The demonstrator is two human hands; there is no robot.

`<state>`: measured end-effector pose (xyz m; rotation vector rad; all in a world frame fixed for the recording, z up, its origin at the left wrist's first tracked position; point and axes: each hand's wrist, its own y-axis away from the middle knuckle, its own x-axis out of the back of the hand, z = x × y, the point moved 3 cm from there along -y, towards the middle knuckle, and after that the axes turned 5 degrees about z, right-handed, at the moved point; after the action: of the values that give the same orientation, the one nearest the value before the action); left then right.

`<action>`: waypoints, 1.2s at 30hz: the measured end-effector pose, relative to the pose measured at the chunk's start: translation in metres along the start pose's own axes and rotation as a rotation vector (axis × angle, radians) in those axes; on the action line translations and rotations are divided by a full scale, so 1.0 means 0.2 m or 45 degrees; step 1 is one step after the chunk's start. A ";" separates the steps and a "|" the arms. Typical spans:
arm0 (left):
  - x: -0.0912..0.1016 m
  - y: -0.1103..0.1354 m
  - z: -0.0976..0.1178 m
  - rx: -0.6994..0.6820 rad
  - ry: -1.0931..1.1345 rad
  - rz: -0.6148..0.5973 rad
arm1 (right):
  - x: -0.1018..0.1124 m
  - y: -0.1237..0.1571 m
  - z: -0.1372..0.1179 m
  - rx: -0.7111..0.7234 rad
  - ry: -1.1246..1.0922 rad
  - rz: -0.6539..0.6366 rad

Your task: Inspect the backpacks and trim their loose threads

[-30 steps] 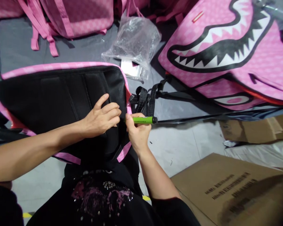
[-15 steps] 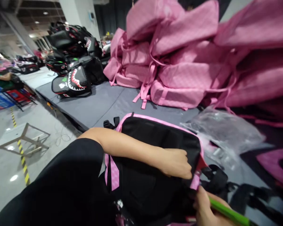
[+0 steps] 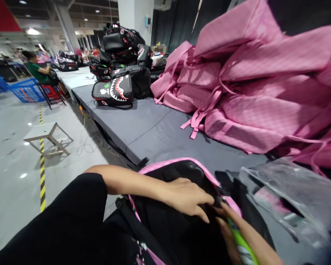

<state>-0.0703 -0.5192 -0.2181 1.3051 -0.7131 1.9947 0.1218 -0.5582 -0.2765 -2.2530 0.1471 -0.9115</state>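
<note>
A black backpack with pink edging lies open in front of me at the table's near edge. My left hand reaches across it, palm down. Its thumb and forefinger are apart near the bag's right edge, and I see nothing held between them. Close by, my right hand grips a slim bright green tool with pale markings; its working end is hidden. The right fingertips touch the bag's edge beside a pink strip. Black straps lie along that side.
Pink backpacks are heaped at the back right. Black shark-mouth bags stand farther left on the grey table. Clear plastic wrapping lies at the right. A stool stands on the floor, with a seated person beyond.
My left hand has gone from a fist to fingers apart. The right hand has moved up with the green tool towards it. The bag has shifted, and my view has swung right and down.
</note>
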 end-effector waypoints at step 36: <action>-0.17 -0.34 -0.30 -0.045 -0.630 -0.045 | -0.08 -0.19 0.02 -0.399 -0.095 -0.666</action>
<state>-0.0434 -0.4396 -0.2649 1.7992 -0.9350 1.6302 0.1061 -0.5222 -0.2635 -2.6731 -0.3772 -1.1280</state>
